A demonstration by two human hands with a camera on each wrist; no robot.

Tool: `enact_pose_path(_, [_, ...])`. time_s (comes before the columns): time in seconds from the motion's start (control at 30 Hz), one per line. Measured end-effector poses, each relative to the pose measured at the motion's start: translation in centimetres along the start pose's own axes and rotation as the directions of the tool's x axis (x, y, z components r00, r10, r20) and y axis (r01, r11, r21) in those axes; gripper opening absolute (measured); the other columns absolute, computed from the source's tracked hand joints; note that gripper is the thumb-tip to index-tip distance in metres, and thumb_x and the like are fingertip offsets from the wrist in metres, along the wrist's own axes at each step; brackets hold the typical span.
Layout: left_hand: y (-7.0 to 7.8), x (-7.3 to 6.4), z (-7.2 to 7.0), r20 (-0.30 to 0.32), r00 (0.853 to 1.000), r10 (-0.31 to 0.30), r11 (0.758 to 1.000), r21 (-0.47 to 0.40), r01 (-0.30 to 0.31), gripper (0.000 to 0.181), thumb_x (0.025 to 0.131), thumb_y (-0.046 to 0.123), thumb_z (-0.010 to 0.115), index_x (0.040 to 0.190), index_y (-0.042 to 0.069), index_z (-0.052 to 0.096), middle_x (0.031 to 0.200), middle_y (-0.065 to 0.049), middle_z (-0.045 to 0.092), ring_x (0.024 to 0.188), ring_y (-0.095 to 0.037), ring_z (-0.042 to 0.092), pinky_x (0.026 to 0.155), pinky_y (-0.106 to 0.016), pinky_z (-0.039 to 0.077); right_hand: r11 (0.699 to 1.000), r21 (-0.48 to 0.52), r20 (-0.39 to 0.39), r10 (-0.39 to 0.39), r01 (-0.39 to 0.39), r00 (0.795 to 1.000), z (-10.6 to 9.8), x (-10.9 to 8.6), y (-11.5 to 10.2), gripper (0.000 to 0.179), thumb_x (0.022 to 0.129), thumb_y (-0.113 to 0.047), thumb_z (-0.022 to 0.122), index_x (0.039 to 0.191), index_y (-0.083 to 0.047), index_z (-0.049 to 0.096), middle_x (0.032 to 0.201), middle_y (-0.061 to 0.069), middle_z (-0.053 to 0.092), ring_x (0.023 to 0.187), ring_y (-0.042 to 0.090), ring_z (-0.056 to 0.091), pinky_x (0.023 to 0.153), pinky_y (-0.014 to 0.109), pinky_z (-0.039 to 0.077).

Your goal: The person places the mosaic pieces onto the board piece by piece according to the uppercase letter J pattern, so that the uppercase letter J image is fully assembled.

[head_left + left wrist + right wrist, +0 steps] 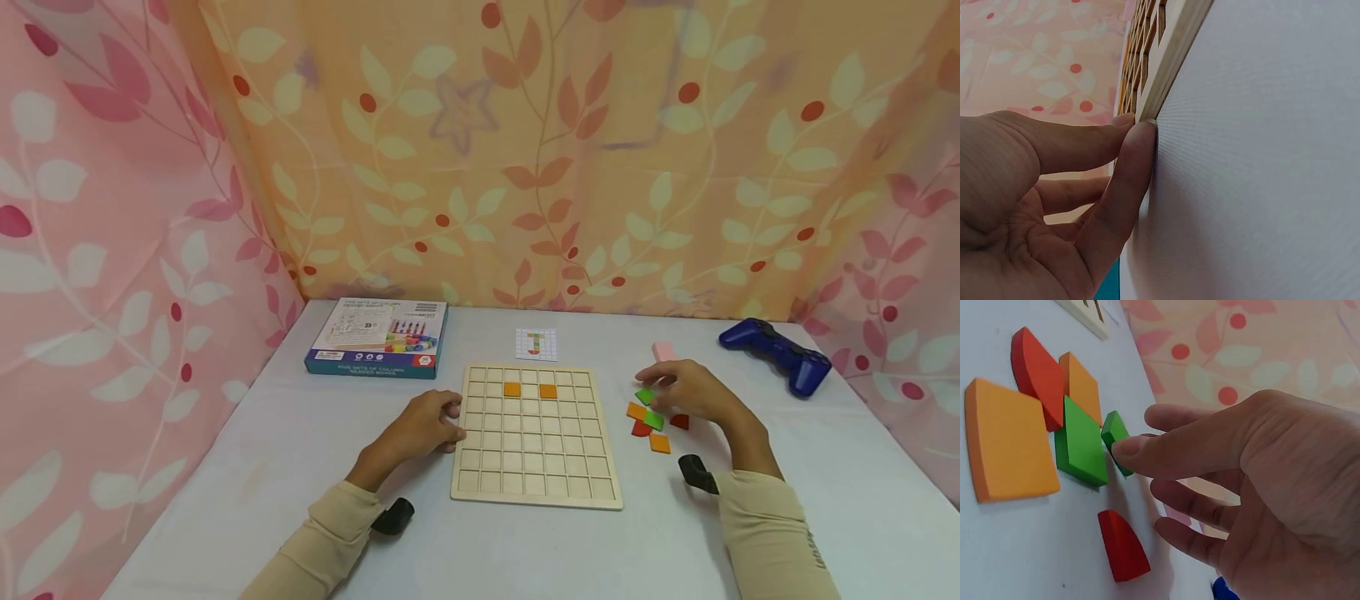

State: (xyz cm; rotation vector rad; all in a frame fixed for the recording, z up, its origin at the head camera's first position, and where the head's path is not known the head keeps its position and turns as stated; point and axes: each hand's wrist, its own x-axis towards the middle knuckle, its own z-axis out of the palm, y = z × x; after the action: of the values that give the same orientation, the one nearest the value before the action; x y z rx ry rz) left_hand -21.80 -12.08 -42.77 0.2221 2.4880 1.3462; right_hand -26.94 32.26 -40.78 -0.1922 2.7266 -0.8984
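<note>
A pale wooden grid board (536, 462) lies on the table, with two orange tiles (512, 389) in its upper cells. My left hand (423, 427) pinches the board's left edge between thumb and index finger, as the left wrist view shows. Over a small pile of flat tiles hovers my right hand (692, 392), fingers apart and slightly bent. Its thumb tip overlaps the farther green tile (1115, 427) in the right wrist view. Beside that lie another green tile (1080, 449), two orange tiles (1013, 447) and two red curved pieces (1122, 547).
Behind the board lies a small pattern card (536, 343) with a coloured J shape. A product box (378, 337) sits at the back left. Toward the back right are a pink block (663, 351) and a blue game controller (780, 354). Floral curtains enclose the table.
</note>
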Motion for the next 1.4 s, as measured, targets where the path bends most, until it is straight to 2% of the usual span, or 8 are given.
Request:
enact_pose_path(0.17, [0.0,0.0,0.0,-0.005,1.0,-0.002,1.0,-0.007,0.002,0.057,0.092,-0.002,0.077,0.145,-0.007,0.056,0.113,-0.011,0.06,0.082,-0.016,0.062,0.07,-0.027,0.062,1.0,0.005,-0.007,0.014,-0.014,1.0,0.1,0.1,0.5,0.048,0.086,-0.008,0.081,0.133,-0.005,0.071,0.123,0.018,0.07,0.102,0.029,0.064,0.086,0.04,0.061])
enact_pose_path(0.4, [0.0,0.0,0.0,-0.003,1.0,-0.002,1.0,-0.011,0.002,0.057,0.092,-0.003,0.077,0.145,-0.006,0.056,0.113,-0.011,0.059,0.083,-0.016,0.062,0.07,-0.026,0.061,0.999,-0.016,-0.006,0.043,-0.043,0.999,0.2,0.0,0.5,0.041,0.089,-0.014,0.081,0.128,-0.004,0.074,0.109,0.012,0.069,0.093,0.026,0.06,0.077,0.032,0.056])
enact_pose_path(0.87, [-0.1,0.0,0.1,-0.007,1.0,0.0,1.0,-0.014,0.0,0.056,0.093,-0.002,0.076,0.145,-0.006,0.056,0.114,-0.011,0.059,0.084,-0.017,0.063,0.073,-0.028,0.062,0.998,0.0,-0.004,0.065,-0.065,0.998,0.3,0.4,0.5,0.045,0.092,-0.022,0.082,0.131,-0.002,0.072,0.108,0.013,0.068,0.094,0.027,0.059,0.078,0.032,0.056])
enact_pose_path(1.03, [-0.1,0.1,0.1,0.002,1.0,0.0,1.0,-0.016,0.0,0.056,0.094,-0.001,0.076,0.146,-0.006,0.055,0.114,-0.011,0.059,0.085,-0.017,0.063,0.074,-0.029,0.062,0.999,0.018,-0.036,0.033,-0.032,0.999,0.6,0.5,0.0,0.043,0.094,-0.024,0.081,0.13,-0.003,0.073,0.107,0.012,0.068,0.096,0.027,0.058,0.078,0.032,0.055])
enact_pose_path(1.4, [0.0,0.0,0.1,-0.006,1.0,-0.015,1.0,-0.005,0.014,0.056,0.093,-0.002,0.076,0.146,-0.006,0.055,0.114,-0.011,0.059,0.084,-0.017,0.063,0.073,-0.029,0.062,0.991,0.004,-0.084,-0.131,0.132,0.988,2.3,1.3,-2.6,0.034,0.094,-0.025,0.08,0.122,-0.006,0.077,0.101,0.008,0.068,0.095,0.025,0.059,0.076,0.031,0.052])
